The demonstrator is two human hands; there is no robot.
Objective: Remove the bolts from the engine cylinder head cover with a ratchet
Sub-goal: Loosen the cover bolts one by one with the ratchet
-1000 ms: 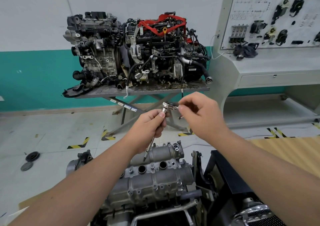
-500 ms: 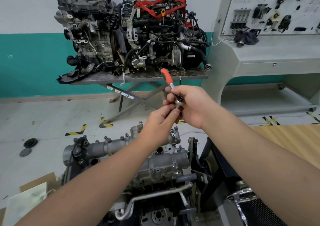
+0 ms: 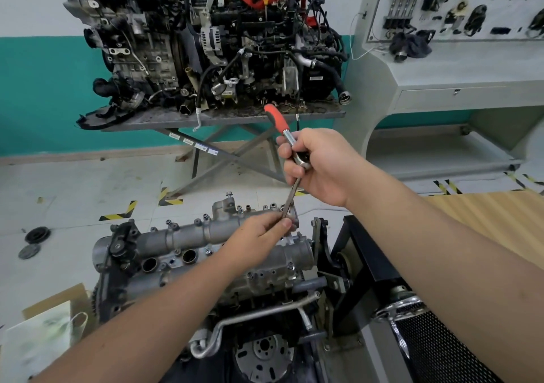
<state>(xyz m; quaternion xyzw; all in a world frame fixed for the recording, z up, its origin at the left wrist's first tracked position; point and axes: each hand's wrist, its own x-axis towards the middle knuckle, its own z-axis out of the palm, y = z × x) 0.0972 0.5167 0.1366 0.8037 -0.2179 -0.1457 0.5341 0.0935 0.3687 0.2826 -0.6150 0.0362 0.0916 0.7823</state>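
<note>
Fingers of our left hand (image 3: pixel 259 235) pinch the extension bar (image 3: pixel 291 197) while our right hand (image 3: pixel 321 162) grips the ratchet (image 3: pixel 290 138), cover bolts (image 3: pixel 206 216) seemingly all still seated.

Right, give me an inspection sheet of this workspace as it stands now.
Surface: grey workshop floor with yellow-black hazard tape marks.
Job's things: cylinder head cover on the near engine, several bolts standing along its far edge; ratchet with red grip, long extension bar angled down toward the cover.
Clutter: two dark round parts on the floor at left; cardboard and a bag at lower left.
Hands: right hand grips the ratchet head; left hand pinches the extension's lower end.
Cables: white wire hanging from the training panel.
Surroundings: two engines on a metal stand; teal-and-white wall.
</note>
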